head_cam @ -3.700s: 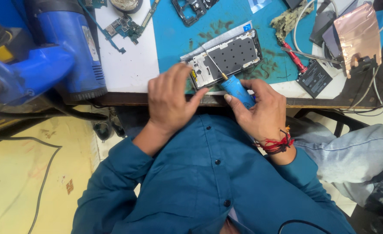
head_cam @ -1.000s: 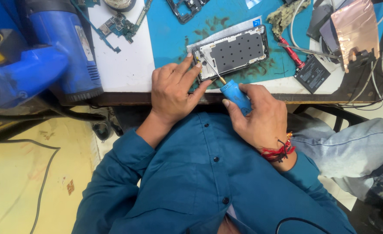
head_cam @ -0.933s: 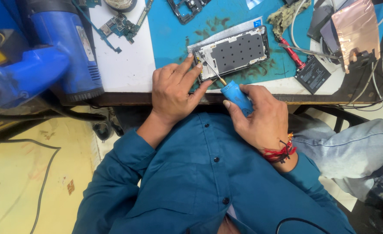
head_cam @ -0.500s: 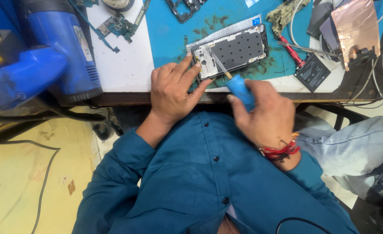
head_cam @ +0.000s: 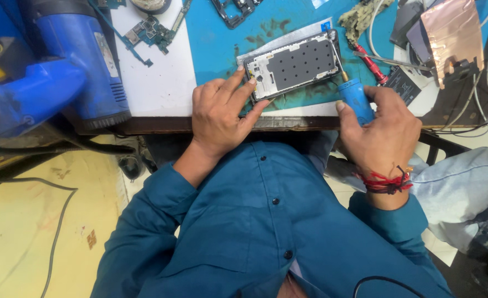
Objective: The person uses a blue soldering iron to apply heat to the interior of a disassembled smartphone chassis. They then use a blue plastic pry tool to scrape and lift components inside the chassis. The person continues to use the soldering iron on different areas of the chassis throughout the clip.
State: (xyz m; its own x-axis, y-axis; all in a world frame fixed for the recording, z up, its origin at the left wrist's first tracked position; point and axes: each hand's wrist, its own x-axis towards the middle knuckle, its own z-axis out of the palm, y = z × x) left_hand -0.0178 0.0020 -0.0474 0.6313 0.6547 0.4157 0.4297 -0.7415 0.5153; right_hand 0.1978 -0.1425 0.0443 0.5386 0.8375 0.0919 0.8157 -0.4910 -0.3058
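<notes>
Screwdriver (head_cam: pixel 353 95) gripped in right hand (head_cam: pixel 377 128) fingers, tip angled up-left at phone frame (head_cam: pixel 293 63); left hand (head_cam: pixel 220 113) fingers steady frame edge.

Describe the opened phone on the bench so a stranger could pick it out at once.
Start at the teal mat on the white bench top. Near its front edge lies the opened phone, with the left hand steadying its near end and the blue-handled screwdriver in the right hand at its far end. Unlike the loose green circuit board and the empty black frame farther back, it is a whole slab with a dotted grey plate inside.
</notes>
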